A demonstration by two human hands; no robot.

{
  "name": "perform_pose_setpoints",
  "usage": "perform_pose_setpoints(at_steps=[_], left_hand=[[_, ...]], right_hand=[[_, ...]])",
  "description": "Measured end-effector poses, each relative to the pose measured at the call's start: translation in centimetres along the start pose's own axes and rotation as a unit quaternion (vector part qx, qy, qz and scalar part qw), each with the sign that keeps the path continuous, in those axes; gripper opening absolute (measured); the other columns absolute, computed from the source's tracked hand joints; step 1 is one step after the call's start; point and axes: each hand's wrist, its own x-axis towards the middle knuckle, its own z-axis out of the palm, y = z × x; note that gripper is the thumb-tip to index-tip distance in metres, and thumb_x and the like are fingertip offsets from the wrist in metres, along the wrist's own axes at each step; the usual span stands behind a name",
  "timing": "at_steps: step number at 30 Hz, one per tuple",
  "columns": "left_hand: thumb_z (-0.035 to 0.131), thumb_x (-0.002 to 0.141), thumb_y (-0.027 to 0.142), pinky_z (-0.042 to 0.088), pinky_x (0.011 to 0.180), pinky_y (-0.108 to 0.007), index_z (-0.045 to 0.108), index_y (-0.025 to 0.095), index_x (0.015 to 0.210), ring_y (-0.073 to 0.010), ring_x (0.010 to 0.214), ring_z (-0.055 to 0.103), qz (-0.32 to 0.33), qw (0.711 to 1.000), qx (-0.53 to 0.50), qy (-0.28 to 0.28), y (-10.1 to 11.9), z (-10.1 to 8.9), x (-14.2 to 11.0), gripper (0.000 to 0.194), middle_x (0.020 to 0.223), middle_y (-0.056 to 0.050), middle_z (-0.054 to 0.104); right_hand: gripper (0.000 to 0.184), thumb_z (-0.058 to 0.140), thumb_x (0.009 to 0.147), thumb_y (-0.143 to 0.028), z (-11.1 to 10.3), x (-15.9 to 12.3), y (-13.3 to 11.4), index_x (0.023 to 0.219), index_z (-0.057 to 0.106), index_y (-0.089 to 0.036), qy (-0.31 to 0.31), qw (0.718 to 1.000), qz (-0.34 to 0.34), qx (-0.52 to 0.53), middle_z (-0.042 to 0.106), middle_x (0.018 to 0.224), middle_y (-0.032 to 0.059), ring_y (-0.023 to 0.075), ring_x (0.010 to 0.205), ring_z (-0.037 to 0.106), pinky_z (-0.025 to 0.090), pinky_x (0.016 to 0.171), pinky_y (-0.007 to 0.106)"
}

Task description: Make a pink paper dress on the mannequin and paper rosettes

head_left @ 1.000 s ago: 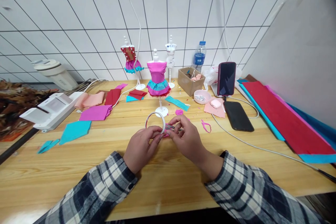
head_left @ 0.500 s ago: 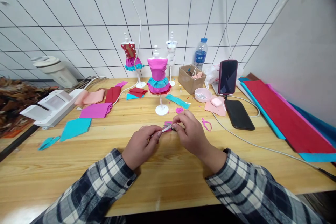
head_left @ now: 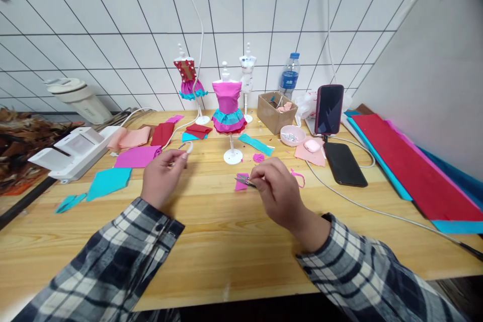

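My left hand (head_left: 165, 173) is raised at the left with fingers pinched on a small white curved piece (head_left: 189, 147). My right hand (head_left: 277, 188) grips a slim metal tool (head_left: 246, 181) with two pointed prongs, spread apart and aimed left; whether it is tweezers or small scissors I cannot tell. Under the prongs lies a small magenta fabric piece (head_left: 241, 187). Just beyond my right hand are a gathered magenta rosette (head_left: 258, 158) and a pink strip loop (head_left: 298, 178). Behind them stands a mini dress form (head_left: 228, 98) in a magenta top and layered turquoise-and-magenta skirt.
Two more dress forms (head_left: 185, 73) (head_left: 247, 73) stand at the back. A cardboard box (head_left: 277, 118), water bottle (head_left: 290, 75), bead bowl (head_left: 293, 136) and phones (head_left: 344, 163) are at right. Fabric pieces (head_left: 109, 182) lie left. A cable (head_left: 362, 201) crosses the right side.
My left hand has moved left and up, away from my right hand, carrying the white piece off the tool. The prongs now show uncovered; my right hand has barely moved.
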Motion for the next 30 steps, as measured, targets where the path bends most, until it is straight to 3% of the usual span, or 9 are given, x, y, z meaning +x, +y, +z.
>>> perform_pose_setpoints(at_steps=[3,6,8,10,13,15,21,27,30], left_hand=[[0.054,0.084,0.044,0.044,0.084,-0.039,0.073,0.022,0.088,-0.0256,0.087,0.060,0.134,0.974,0.132,-0.129,-2.6,0.7,1.2,0.029,0.085,-0.008,0.070],[0.052,0.087,0.043,0.042,0.087,-0.043,0.070,0.019,0.109,-0.0287,0.095,0.058,0.133,0.962,0.190,-0.144,-2.7,1.5,0.9,0.037,0.095,-0.012,0.068],[0.052,0.088,0.044,0.040,0.089,-0.044,0.065,0.020,0.118,-0.0288,0.100,0.054,0.115,0.972,0.184,-0.092,-1.5,1.5,0.2,0.042,0.102,-0.012,0.065],[0.047,0.091,0.044,0.037,0.091,-0.044,0.068,0.022,0.113,-0.0271,0.102,0.052,0.127,0.980,0.133,-0.078,0.5,1.2,-0.7,0.037,0.103,-0.010,0.063],[0.035,0.096,0.046,0.037,0.089,-0.041,0.072,0.023,0.095,-0.0230,0.096,0.054,0.158,0.964,-0.005,-0.213,3.8,0.9,-2.4,0.044,0.098,-0.007,0.063],[0.037,0.094,0.048,0.038,0.087,-0.040,0.072,0.023,0.088,-0.0218,0.092,0.055,0.159,0.951,-0.053,-0.258,5.4,0.9,-3.3,0.043,0.095,-0.005,0.063],[0.055,0.088,0.040,0.038,0.086,-0.039,0.070,0.022,0.074,-0.0203,0.087,0.056,0.184,0.956,-0.062,-0.218,7.0,0.7,-4.4,0.027,0.086,-0.003,0.066],[0.059,0.087,0.035,0.044,0.080,-0.035,0.071,0.022,0.071,-0.0191,0.082,0.057,0.161,0.961,-0.133,-0.180,6.4,0.8,-4.6,0.024,0.078,-0.004,0.064],[0.060,0.087,0.033,0.044,0.080,-0.034,0.073,0.022,0.073,-0.0185,0.081,0.058,0.145,0.963,-0.151,-0.167,6.0,1.0,-4.7,0.021,0.077,-0.003,0.062]], right_hand=[[0.012,0.046,0.090,-0.022,0.0,0.7,1.2,0.079,0.051,-0.021,-0.034,0.991,0.094,0.090,0.052,0.080,0.0017,0.0163,0.077,0.050,0.041,0.069,0.030],[0.010,0.048,0.086,-0.023,0.5,0.9,2.2,0.077,0.051,-0.020,-0.093,0.973,0.160,0.138,0.050,0.078,0.0002,0.0149,0.072,0.047,0.038,0.067,0.028],[0.009,0.049,0.084,-0.022,0.8,0.8,2.4,0.077,0.052,-0.019,-0.114,0.967,0.169,0.154,0.050,0.078,-0.0001,0.0145,0.072,0.047,0.038,0.067,0.028],[0.007,0.050,0.083,-0.020,1.0,0.7,2.3,0.077,0.053,-0.019,-0.126,0.966,0.157,0.160,0.050,0.078,-0.0002,0.0144,0.073,0.047,0.037,0.067,0.028],[0.007,0.051,0.082,-0.017,1.3,0.5,2.0,0.076,0.054,-0.019,-0.152,0.968,0.134,0.145,0.051,0.076,-0.0005,0.0144,0.073,0.046,0.037,0.066,0.027],[0.007,0.052,0.082,-0.016,1.4,0.4,2.0,0.077,0.056,-0.019,-0.158,0.970,0.127,0.132,0.051,0.076,-0.0005,0.0143,0.073,0.046,0.036,0.066,0.027],[0.003,0.056,0.078,-0.017,1.8,0.4,2.2,0.075,0.058,-0.019,-0.147,0.958,0.168,0.181,0.054,0.074,-0.0014,0.0131,0.069,0.048,0.038,0.062,0.025],[0.016,0.068,0.072,-0.031,1.7,0.9,1.6,0.080,0.067,-0.017,-0.124,0.882,0.329,0.314,0.068,0.075,0.0020,0.0137,0.066,0.059,0.044,0.061,0.026],[0.026,0.069,0.073,-0.035,1.6,1.0,1.8,0.091,0.069,-0.016,-0.105,0.873,0.348,0.326,0.069,0.081,0.0039,0.0124,0.061,0.060,0.044,0.055,0.024]])
